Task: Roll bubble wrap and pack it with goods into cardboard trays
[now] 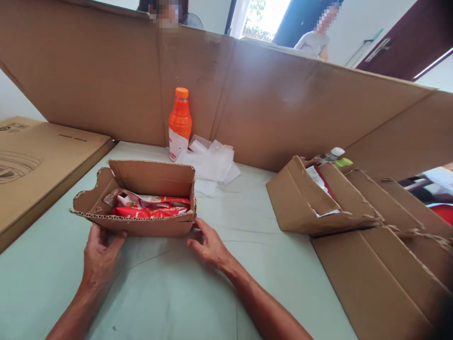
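Observation:
An open-topped cardboard box (152, 228) with rough-cut edges is between my two hands. Inside lie red and white plastic packets (150, 211), their lower parts hidden by the front wall. My left hand (102, 252) grips the box at its lower left, thumb on the front wall and the fingers partly hidden beneath it. At the lower right corner, my right hand (208, 245) holds the box with its fingertips at the side wall and its thumb near the front. Behind the box stands an orange drink bottle (180, 120) with an orange cap, beside white translucent plastic sheets (215, 163).
On the right stand several cut cardboard boxes (290, 203); one holds packets and a white-capped bottle (334, 153). A large flat carton (46, 160) lies at left. A tall cardboard wall (283, 104) runs across the back, with two people beyond it.

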Demonstrator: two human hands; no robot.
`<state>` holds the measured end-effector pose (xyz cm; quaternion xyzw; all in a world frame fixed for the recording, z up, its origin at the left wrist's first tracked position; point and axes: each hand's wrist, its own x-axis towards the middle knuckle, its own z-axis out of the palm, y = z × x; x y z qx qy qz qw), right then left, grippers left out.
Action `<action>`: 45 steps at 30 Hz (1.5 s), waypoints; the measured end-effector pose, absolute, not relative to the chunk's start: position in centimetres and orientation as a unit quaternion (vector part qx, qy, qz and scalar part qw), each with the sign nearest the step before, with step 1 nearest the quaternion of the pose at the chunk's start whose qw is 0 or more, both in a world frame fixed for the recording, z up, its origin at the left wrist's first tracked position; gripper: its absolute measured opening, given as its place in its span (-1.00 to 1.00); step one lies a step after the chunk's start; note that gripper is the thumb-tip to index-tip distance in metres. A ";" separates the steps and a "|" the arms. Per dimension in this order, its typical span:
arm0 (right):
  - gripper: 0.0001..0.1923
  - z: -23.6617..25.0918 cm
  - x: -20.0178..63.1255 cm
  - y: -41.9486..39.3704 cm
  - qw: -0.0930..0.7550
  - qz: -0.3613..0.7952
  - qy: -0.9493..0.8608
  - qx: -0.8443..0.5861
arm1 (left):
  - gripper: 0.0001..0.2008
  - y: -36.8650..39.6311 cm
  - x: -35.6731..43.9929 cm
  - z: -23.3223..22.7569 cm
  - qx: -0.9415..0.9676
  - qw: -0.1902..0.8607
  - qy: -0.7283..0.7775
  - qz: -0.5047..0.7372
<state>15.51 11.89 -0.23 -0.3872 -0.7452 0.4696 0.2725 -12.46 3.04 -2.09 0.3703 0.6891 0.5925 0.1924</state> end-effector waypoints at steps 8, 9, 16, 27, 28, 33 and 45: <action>-0.43 2.1 23.6 22.4 0.265 0.188 -0.775 -0.543 | -0.40 3.2 -11.7 -2.1 0.272 0.266 0.691 0.614; -0.37 2.5 23.5 23.7 0.221 0.154 -0.791 -0.548 | -0.39 3.1 -11.8 -2.3 0.272 0.264 0.695 0.611; -0.45 4.0 19.5 29.5 0.101 0.084 -0.797 -0.590 | -0.21 3.0 -12.1 -2.5 0.257 0.261 0.704 0.608; -0.37 1.6 24.7 7.8 0.327 0.351 -0.661 -0.577 | -0.29 1.9 -12.2 -2.2 0.341 0.142 0.727 0.579; -0.36 1.4 24.8 5.1 0.320 0.376 -0.649 -0.579 | -0.25 1.2 -11.6 -1.8 0.367 0.074 0.723 0.581; -0.35 1.8 23.9 -3.0 0.285 0.473 -0.606 -0.572 | -0.29 -3.4 -5.3 1.4 0.608 -0.029 0.599 0.520; -0.63 3.7 25.1 -7.2 0.365 0.370 -0.701 -0.488 | -0.67 -3.2 2.7 -0.9 0.654 0.334 0.567 0.374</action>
